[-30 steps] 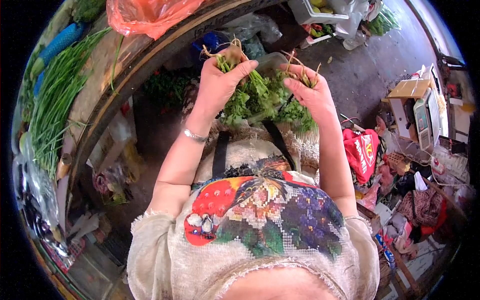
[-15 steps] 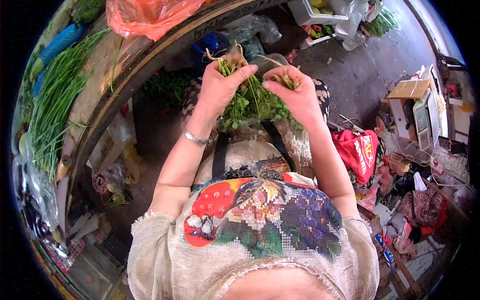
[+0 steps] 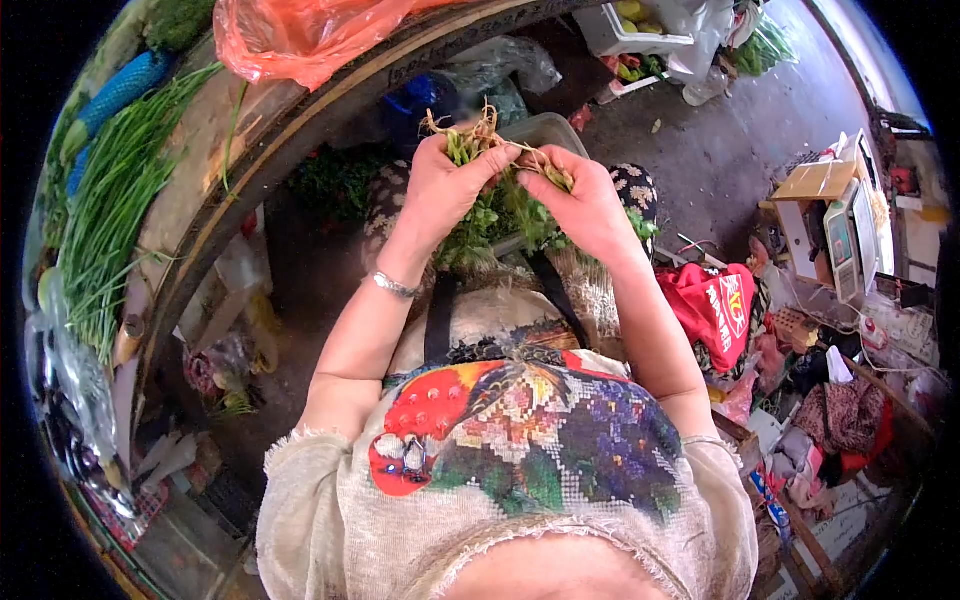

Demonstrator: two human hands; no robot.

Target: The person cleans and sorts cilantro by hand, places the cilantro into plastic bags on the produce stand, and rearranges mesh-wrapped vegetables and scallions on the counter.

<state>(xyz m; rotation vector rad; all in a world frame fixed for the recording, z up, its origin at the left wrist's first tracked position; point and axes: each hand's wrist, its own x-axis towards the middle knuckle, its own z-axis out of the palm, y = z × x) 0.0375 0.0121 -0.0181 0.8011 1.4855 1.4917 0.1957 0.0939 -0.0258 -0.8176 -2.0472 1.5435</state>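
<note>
My left hand (image 3: 447, 182) is closed around a bunch of rooted green herbs (image 3: 484, 215) that look like coriander. Pale, stringy roots stick up above its thumb, and the leaves hang below the fist. Close beside it, my right hand (image 3: 578, 200) pinches a few herb stems (image 3: 553, 175) with their root ends, leaves trailing underneath. The two thumbs nearly meet at the stems. Under both hands, at my lap, sits a clear plastic tub (image 3: 553, 124) with more greens inside, partly hidden by my hands.
To the left, a curved wooden-edged table carries long green chives (image 3: 125, 200), a blue-netted vegetable (image 3: 122, 92) and an orange plastic bag (image 3: 290, 45). Dark greens (image 3: 340, 183) lie below its edge. On the right are a red bag (image 3: 708, 305), a scale (image 3: 848, 240) and piled clutter. A white crate (image 3: 640, 42) stands ahead.
My right hand has come in toward the left, and its stems now meet the bunch. The left hand has shifted slightly down and right. More of the tub shows.
</note>
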